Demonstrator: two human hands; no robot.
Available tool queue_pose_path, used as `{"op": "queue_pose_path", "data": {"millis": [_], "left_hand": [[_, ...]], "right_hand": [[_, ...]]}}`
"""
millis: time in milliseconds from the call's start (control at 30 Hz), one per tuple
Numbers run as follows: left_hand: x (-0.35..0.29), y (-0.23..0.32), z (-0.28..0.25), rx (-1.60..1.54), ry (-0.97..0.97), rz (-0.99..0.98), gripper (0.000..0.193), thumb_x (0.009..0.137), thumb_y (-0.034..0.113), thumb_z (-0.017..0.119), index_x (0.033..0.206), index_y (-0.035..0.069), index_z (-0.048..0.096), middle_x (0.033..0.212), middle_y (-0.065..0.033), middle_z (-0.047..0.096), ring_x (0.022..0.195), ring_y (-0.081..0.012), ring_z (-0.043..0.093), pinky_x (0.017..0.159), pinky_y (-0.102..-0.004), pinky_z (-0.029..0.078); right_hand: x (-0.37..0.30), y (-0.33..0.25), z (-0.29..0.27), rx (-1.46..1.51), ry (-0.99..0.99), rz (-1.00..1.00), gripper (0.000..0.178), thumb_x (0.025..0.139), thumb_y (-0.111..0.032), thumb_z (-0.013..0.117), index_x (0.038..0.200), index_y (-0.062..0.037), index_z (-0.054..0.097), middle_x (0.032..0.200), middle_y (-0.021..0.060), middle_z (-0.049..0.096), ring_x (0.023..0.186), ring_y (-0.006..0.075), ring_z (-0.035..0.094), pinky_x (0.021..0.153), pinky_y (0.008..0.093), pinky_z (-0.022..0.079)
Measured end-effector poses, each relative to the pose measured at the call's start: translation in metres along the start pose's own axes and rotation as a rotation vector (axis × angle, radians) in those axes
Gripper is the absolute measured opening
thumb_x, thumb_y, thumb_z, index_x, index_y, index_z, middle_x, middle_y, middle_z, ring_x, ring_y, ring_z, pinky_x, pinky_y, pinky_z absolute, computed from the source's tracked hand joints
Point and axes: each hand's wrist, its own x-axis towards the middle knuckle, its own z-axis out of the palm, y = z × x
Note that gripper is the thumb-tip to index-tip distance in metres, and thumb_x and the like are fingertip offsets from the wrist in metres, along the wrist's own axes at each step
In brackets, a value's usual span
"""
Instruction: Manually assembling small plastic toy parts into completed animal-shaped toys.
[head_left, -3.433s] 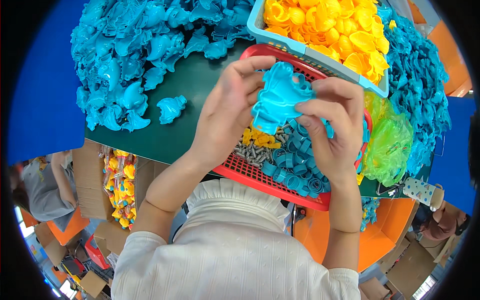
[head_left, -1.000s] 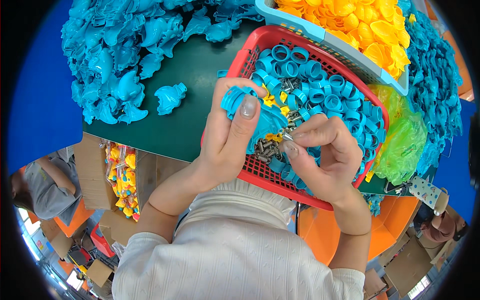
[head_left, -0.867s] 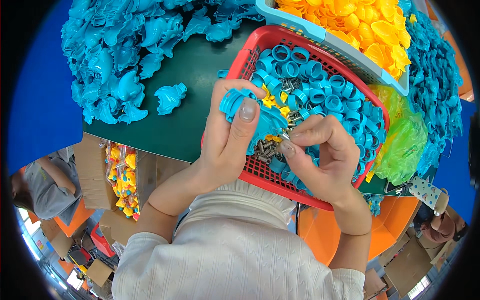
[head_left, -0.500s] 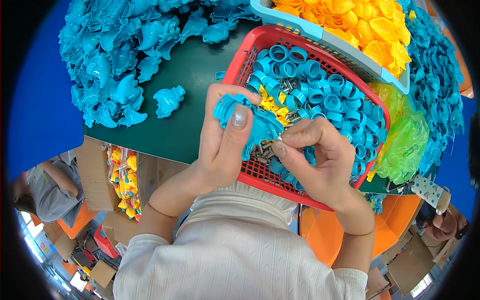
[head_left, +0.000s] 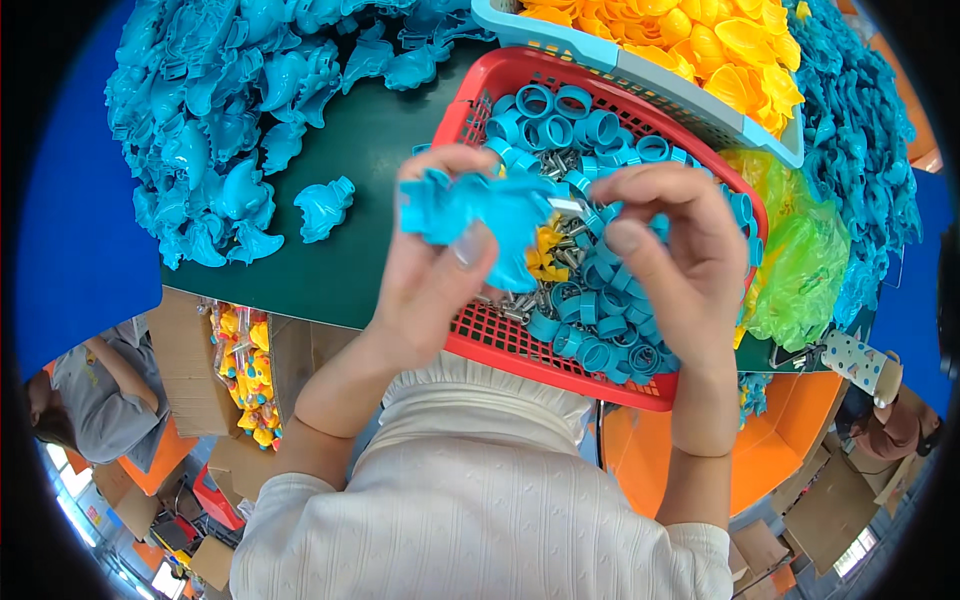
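Observation:
My left hand (head_left: 435, 270) is closed on a blue moulded plastic shell (head_left: 490, 215), thumb on its near face and fingers behind. A small pale metal piece (head_left: 566, 205) juts from the shell's right end. To the right of it, my right hand (head_left: 690, 245) hovers with curled fingers apart and nothing visible between them. Both hands are above a red basket (head_left: 500, 350), which contains many blue plastic rings (head_left: 600, 325), small yellow pieces (head_left: 545, 255) and small metal parts (head_left: 505, 305). Slight motion blur softens the shell and the left hand.
A heap of blue shells (head_left: 215, 130) covers the table's left, with a single shell (head_left: 325, 208) apart from it. Behind the red basket stands a light-blue basket (head_left: 640, 72) of yellow shells. A green-yellow plastic bag (head_left: 800, 260) and another blue heap (head_left: 860, 150) lie right.
My right hand has drawn away from the shell to the right, and its fingers have parted. My left hand has tilted the shell, turning its pointed end downward.

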Motion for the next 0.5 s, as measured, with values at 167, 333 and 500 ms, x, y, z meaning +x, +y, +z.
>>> {"op": "queue_pose_path", "data": {"millis": [167, 333, 500], "left_hand": [[0.008, 0.004, -0.003, -0.076, 0.026, 0.003, 0.052, 0.089, 0.028, 0.051, 0.129, 0.006, 0.027, 0.108, -0.0126, 0.050, 0.084, -0.0136, 0.055, 0.063, -0.0232, 0.047], [0.007, 0.003, 0.004, 0.034, 0.098, 0.074, 0.053, 0.089, 0.027, 0.052, 0.130, 0.005, 0.028, 0.106, -0.0153, 0.054, 0.088, -0.0151, 0.057, 0.063, -0.0237, 0.048], [0.005, -0.001, 0.002, 0.007, 0.040, 0.113, 0.065, 0.076, 0.015, 0.071, 0.124, 0.001, 0.029, 0.112, -0.0106, 0.045, 0.102, -0.0162, 0.052, 0.083, -0.0293, 0.048]], "right_hand": [[-0.002, 0.000, -0.007, -0.435, 0.073, -0.155, 0.016, 0.075, 0.001, 0.063, 0.088, -0.0031, 0.057, 0.085, 0.0043, 0.058, 0.071, 0.0103, 0.050, 0.067, 0.0230, 0.039], [-0.008, 0.000, 0.016, -0.857, -0.241, -0.188, 0.020, 0.068, -0.010, 0.069, 0.083, -0.0061, 0.057, 0.077, 0.0044, 0.052, 0.072, 0.0207, 0.049, 0.067, 0.0318, 0.035], [-0.015, 0.017, 0.025, -0.993, -0.280, -0.258, 0.022, 0.068, -0.012, 0.069, 0.085, -0.0062, 0.057, 0.075, 0.0048, 0.050, 0.073, 0.0223, 0.047, 0.067, 0.0337, 0.034]]}}
